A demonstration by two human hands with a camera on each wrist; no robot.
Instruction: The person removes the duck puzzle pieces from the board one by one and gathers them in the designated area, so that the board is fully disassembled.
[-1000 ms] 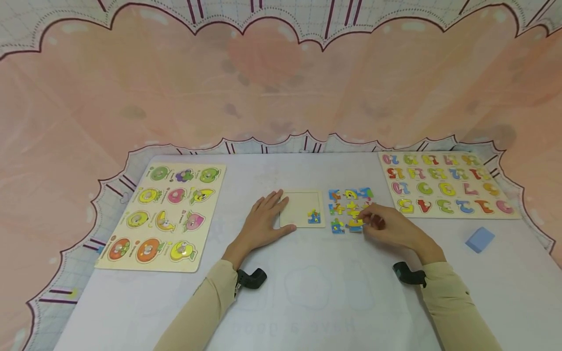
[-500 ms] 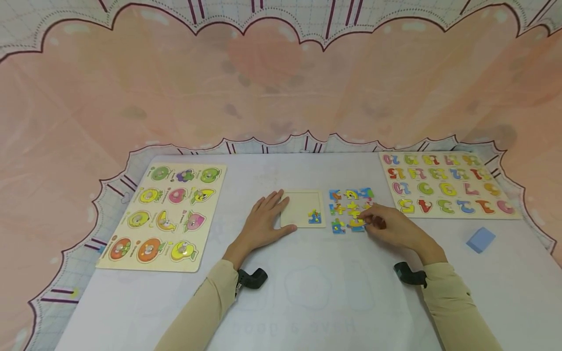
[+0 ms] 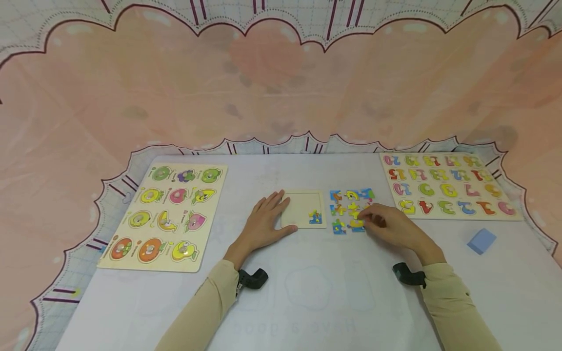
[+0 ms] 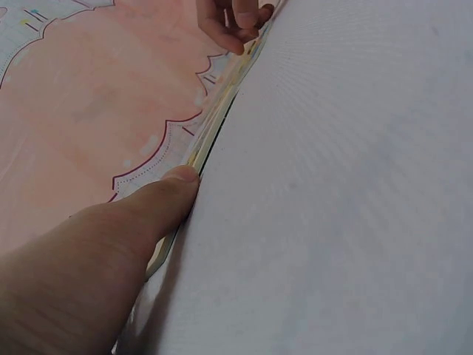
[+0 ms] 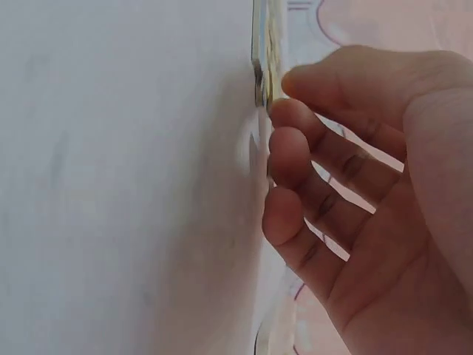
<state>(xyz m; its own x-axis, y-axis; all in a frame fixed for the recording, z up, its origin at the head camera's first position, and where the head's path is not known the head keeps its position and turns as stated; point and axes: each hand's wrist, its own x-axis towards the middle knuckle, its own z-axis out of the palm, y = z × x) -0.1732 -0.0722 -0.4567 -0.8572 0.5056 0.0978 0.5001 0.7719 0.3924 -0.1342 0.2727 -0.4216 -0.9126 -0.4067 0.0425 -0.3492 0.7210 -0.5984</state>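
Note:
A square wooden puzzle board lies mid-table with a blue-and-yellow jigsaw piece in its lower right corner. My left hand rests flat over the board's left side, fingers spread. Its thumb presses the near edge in the left wrist view. Right of the board, loose jigsaw pieces lie in rows. Over their right side is my right hand, its fingers bent and thumb and index tips close together at the pieces. In the right wrist view the fingertips meet the pieces' edge; whether one is pinched is unclear.
A fruit puzzle board lies on the left of the white table. A number puzzle board lies back right, with a blue block in front of it. A patterned backdrop rises behind.
The right fingertips shift slightly among the loose pieces at the right side. The left hand and the board have not moved; the whole view drifts a little.

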